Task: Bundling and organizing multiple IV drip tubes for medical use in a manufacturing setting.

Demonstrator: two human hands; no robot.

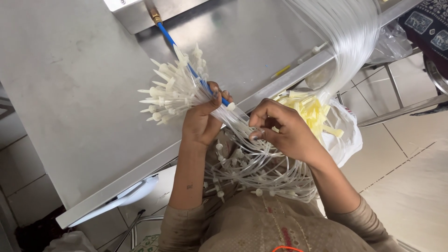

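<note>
Both hands (242, 123) grip one tube bundle (179, 93) — left fisted, right pinching

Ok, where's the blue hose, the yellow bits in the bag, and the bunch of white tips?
blue hose (169, 37): head view, on its upper stretch near the brass fitting.
yellow bits (311, 109): head view, middle of the pile.
white tips (170, 93): head view, centre of the fanned bunch.
</note>
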